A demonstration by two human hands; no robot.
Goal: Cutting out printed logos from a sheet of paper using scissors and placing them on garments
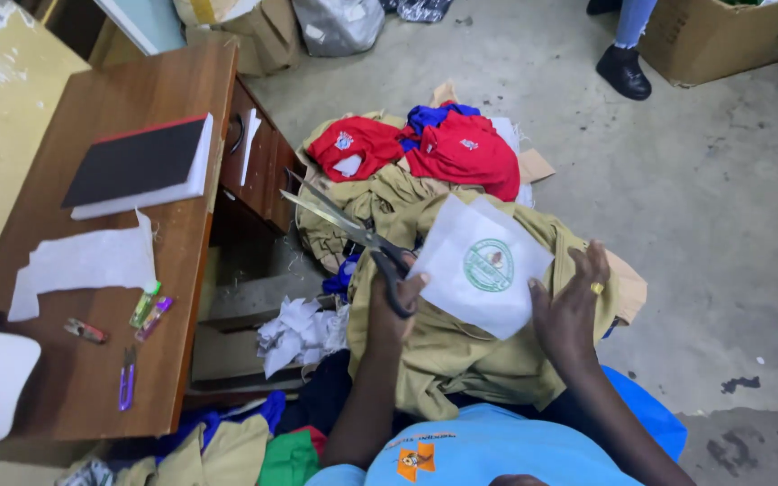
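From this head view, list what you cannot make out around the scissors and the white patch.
- Scissors: whether the blades touch the white patch; the left hand covers the handles.
- Patch's round green emblem: too small to make out.
- Right hand: fingers behind the patch hidden.
- Khaki garment: its shape, bunched.

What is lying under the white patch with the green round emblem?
Under the white patch lies a khaki garment, spread over the person's lap. The right hand holds the patch edge. The part of the garment directly beneath the patch is covered.
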